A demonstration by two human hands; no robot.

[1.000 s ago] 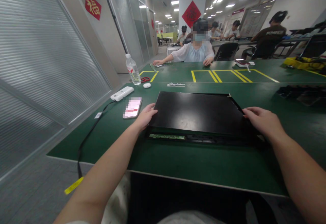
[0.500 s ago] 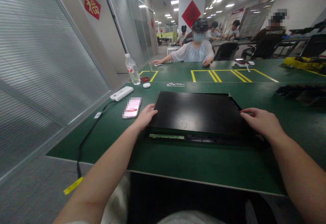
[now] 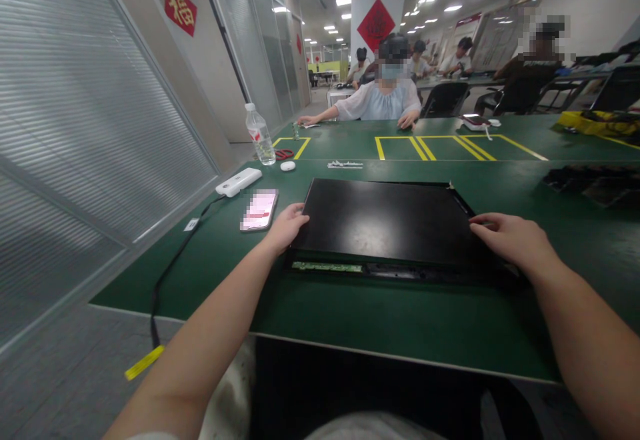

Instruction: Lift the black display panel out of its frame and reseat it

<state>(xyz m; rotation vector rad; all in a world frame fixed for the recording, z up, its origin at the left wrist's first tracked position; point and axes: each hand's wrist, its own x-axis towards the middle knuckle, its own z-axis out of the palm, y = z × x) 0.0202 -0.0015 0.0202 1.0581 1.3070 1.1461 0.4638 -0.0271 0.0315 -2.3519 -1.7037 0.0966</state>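
A black flat display panel (image 3: 385, 217) lies tilted over a black frame (image 3: 420, 272) on the green table. My left hand (image 3: 287, 227) grips the panel's left edge, thumb on top and the other fingers mostly hidden beneath. At the opposite edge, my right hand (image 3: 510, 235) pinches the panel's right side with thumb and forefinger close together. Along the frame's near side a narrow green circuit board (image 3: 327, 267) shows in the gap below the panel. The frame's far right corner also sticks out past the panel.
Left of the panel are a phone (image 3: 259, 211), a white power strip (image 3: 239, 182) with a black cord, a white earbud case (image 3: 287, 167), red-handled scissors (image 3: 285, 155) and a water bottle (image 3: 260, 135). Small white strips (image 3: 345, 165) lie beyond. A person (image 3: 383, 97) sits opposite.
My right hand has shifted very slightly left along with the panel's right edge. My left hand keeps its hold, and the rest looks the same.
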